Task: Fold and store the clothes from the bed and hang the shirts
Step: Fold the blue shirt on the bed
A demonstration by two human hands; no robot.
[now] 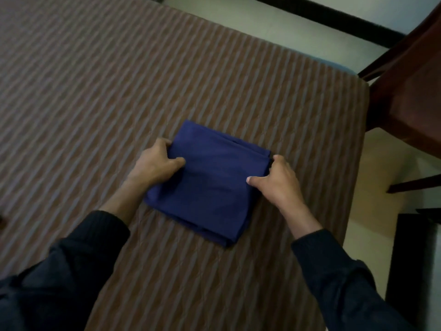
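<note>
A dark blue garment (210,182), folded into a compact rectangle of several layers, lies flat on the brown striped bed cover (95,91). My left hand (155,161) grips its left edge, thumb on top and fingers curled around the side. On the opposite side my right hand (276,180) holds the right edge the same way. Both forearms wear dark sleeves. No other clothes are in view.
The bed's right edge runs down past the garment, with pale floor (381,158) beyond it. A reddish-brown wooden chair (410,87) stands at the upper right. A dark object (412,259) sits on the floor at the lower right.
</note>
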